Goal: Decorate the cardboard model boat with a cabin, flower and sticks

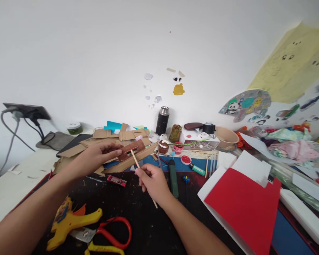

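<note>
Between thumb and fingers, my left hand (pixel 107 153) grips a brown painted cardboard piece (pixel 126 151) with a slot in it. My right hand (pixel 152 182) is closed on a thin wooden stick (pixel 135 159), whose upper end meets the brown piece near the slot. The stick's lower end sticks out below my palm. Just behind lies a long tan cardboard strip (pixel 133 159). Under my hands are a pink box-like item (pixel 117 181) and a green-handled tool (pixel 173 179) on the black mat (pixel 138 219).
A yellow glue gun (pixel 74 223) and red-and-yellow scissors (pixel 114 232) lie at the front. Red paper (pixel 246 205) covers the right. Behind stand a black flask (pixel 163 121), an open paint jar (pixel 163 146), a beige bowl (pixel 225 137) and cardboard scraps (pixel 103 134).
</note>
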A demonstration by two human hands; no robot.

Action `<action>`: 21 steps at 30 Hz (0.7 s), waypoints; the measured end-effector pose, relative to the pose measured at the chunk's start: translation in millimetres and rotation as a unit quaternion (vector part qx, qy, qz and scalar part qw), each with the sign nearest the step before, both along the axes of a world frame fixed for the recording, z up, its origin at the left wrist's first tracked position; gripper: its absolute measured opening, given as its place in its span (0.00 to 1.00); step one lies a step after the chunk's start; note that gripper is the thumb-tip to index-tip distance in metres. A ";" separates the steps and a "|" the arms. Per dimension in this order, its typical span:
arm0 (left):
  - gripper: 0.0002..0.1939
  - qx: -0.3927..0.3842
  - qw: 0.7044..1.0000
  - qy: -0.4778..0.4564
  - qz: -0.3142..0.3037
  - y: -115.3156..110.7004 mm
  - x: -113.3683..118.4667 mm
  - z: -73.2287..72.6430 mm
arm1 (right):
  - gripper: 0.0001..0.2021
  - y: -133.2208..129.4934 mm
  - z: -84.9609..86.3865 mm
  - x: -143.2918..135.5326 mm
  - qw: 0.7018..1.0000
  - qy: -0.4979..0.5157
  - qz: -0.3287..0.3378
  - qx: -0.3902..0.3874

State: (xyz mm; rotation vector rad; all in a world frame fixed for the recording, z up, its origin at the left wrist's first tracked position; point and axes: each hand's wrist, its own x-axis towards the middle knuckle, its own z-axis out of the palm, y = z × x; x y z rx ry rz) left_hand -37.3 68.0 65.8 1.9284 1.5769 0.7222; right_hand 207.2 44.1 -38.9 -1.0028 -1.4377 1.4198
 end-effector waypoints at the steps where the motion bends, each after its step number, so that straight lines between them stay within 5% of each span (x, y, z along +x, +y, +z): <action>1: 0.27 -0.002 1.000 -0.002 -0.002 0.5 -0.3 -0.6 | 0.25 0.0 -0.2 -0.1 1.000 0.001 0.001 -0.001; 10: 0.33 -0.036 0.998 -0.033 -0.037 11.9 -6.9 -18.0 | 0.24 0.7 -1.5 -0.4 1.000 -0.003 0.003 0.001; 16: 0.41 -0.041 0.998 -0.035 0.011 19.3 -5.1 -45.5 | 0.24 0.5 -1.1 0.1 1.000 -0.002 -0.001 0.004; 21: 0.39 -0.013 0.998 -0.033 0.047 19.3 1.7 -57.5 | 0.23 -1.2 0.3 -0.9 1.000 0.002 0.002 0.007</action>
